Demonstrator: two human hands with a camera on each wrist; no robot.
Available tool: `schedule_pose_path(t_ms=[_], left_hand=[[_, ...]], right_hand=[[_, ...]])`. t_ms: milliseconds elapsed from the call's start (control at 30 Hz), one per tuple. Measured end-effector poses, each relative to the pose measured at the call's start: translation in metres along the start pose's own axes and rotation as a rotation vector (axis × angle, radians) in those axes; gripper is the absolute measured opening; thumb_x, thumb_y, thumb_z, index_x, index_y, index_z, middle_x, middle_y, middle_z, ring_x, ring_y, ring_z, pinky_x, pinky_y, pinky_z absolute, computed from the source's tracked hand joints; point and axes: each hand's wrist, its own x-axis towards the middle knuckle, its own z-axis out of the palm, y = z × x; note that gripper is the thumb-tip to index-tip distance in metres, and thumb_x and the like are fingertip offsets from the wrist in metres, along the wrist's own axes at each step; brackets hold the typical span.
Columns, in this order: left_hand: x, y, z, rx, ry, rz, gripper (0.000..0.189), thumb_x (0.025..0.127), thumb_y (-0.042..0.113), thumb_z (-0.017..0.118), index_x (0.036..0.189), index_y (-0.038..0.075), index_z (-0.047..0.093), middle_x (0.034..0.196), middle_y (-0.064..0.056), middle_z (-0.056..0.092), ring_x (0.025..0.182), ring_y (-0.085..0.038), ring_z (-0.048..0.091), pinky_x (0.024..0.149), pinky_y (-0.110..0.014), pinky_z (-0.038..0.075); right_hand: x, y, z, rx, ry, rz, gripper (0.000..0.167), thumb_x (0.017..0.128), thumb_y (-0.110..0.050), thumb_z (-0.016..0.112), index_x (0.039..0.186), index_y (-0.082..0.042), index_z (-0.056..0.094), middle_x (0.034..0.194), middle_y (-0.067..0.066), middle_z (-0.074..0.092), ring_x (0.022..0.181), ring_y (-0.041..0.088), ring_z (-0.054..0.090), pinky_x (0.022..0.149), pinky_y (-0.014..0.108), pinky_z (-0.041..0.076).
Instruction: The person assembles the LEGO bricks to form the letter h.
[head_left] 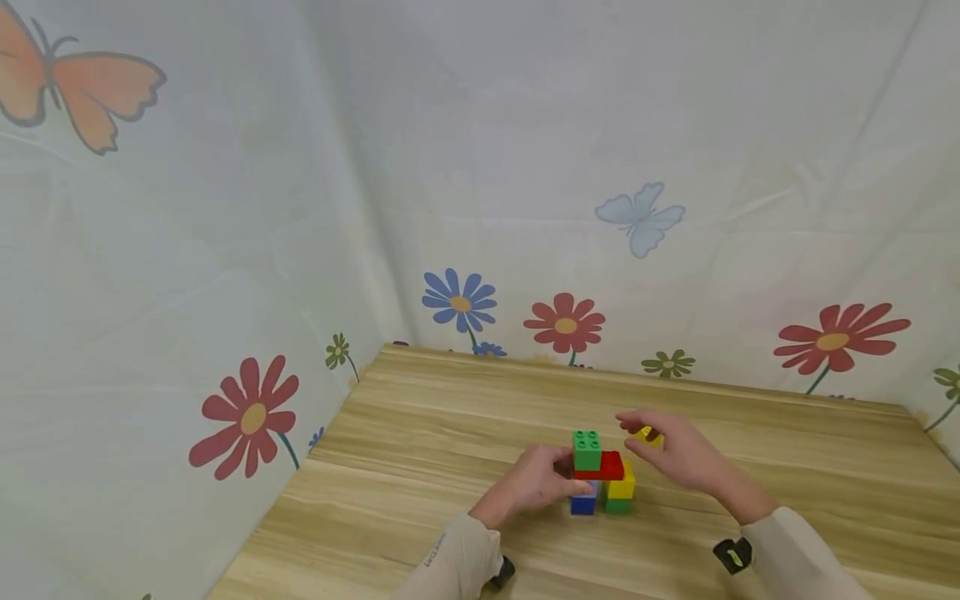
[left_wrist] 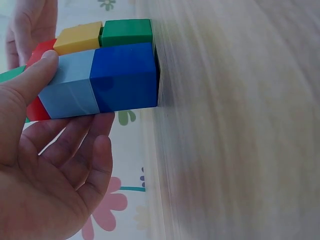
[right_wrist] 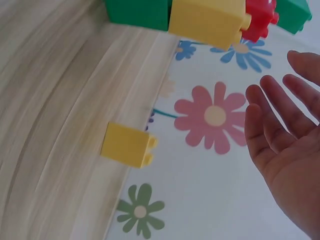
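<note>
A small bridge of toy building bricks stands on the wooden table. One leg is a light blue brick (left_wrist: 72, 87) on a dark blue brick (head_left: 582, 505); the other is a yellow brick (head_left: 622, 482) on a green brick (head_left: 618, 506). Across both lies a red brick (head_left: 612, 465), topped at its left end by another green brick (head_left: 587, 454). My left hand (head_left: 534, 479) grips the light blue brick, thumb on the near face and fingers behind. To the right of the bridge, my right hand (head_left: 678, 450) hovers apart from it, holding nothing, fingers loosely bent.
A loose yellow brick (right_wrist: 125, 145) stands on the table (head_left: 420, 433), beyond the right hand and partly hidden by it in the head view. White sheets (head_left: 510, 167) printed with flowers and butterflies rise along the table's back and left edges.
</note>
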Motion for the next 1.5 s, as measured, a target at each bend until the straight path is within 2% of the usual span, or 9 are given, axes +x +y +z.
schedule_pose_path(t_ms=[100,433,567,800,1033,1200,1500], left_hand=[[0.000,0.000,0.000,0.003,0.005,-0.006,0.033,0.080,0.037,0.075,0.107,0.019,0.067,0.088,0.015,0.062,0.078,-0.003,0.056,0.075,-0.022,0.047],[0.000,0.000,0.000,0.000,0.010,-0.035,0.034,0.080,0.036,0.075,0.108,0.020,0.067,0.089,0.015,0.062,0.079,-0.004,0.055,0.075,-0.022,0.047],[0.001,-0.001,0.001,0.004,0.011,-0.035,0.032,0.080,0.037,0.076,0.106,0.020,0.068,0.087,0.016,0.062,0.078,-0.004,0.055,0.074,-0.022,0.047],[0.002,-0.003,0.001,0.005,0.013,-0.032,0.031,0.080,0.036,0.075,0.105,0.020,0.068,0.087,0.016,0.061,0.078,-0.004,0.055,0.074,-0.021,0.047],[0.002,-0.002,0.001,0.004,0.011,-0.035,0.031,0.080,0.036,0.075,0.105,0.020,0.068,0.087,0.016,0.062,0.078,-0.004,0.055,0.074,-0.022,0.047],[0.002,-0.003,0.001,0.002,0.006,-0.035,0.032,0.080,0.037,0.075,0.107,0.020,0.068,0.087,0.015,0.062,0.078,-0.006,0.055,0.073,-0.022,0.047],[0.002,-0.002,0.002,0.007,0.001,-0.032,0.032,0.081,0.036,0.075,0.108,0.020,0.067,0.088,0.015,0.061,0.078,-0.005,0.055,0.074,-0.022,0.047]], right_hand=[[0.000,0.011,-0.002,-0.024,0.013,0.028,0.032,0.089,-0.013,0.067,0.120,-0.007,0.062,0.105,-0.002,0.066,0.093,0.021,0.059,0.076,0.034,0.051],[0.002,0.050,0.000,-0.079,0.007,0.088,0.035,0.084,-0.004,0.069,0.118,-0.001,0.062,0.119,0.017,0.060,0.106,0.038,0.056,0.080,0.050,0.049],[0.004,0.060,0.002,-0.103,0.004,0.087,0.038,0.081,-0.001,0.071,0.118,0.002,0.061,0.119,0.020,0.058,0.107,0.041,0.054,0.082,0.053,0.048],[0.008,0.070,0.007,-0.118,-0.013,0.113,0.042,0.081,-0.002,0.072,0.120,0.005,0.059,0.123,0.026,0.055,0.111,0.045,0.050,0.091,0.059,0.039],[0.009,0.080,0.015,-0.085,-0.020,0.116,0.041,0.082,0.001,0.069,0.120,0.007,0.058,0.124,0.027,0.053,0.112,0.046,0.049,0.092,0.059,0.038],[0.008,0.085,0.017,-0.056,-0.037,0.122,0.040,0.082,0.001,0.069,0.120,0.008,0.058,0.121,0.027,0.056,0.108,0.045,0.053,0.089,0.057,0.041],[0.007,0.091,0.021,-0.011,-0.069,0.182,0.039,0.083,-0.001,0.068,0.120,0.007,0.057,0.118,0.024,0.058,0.101,0.040,0.056,0.083,0.053,0.047]])
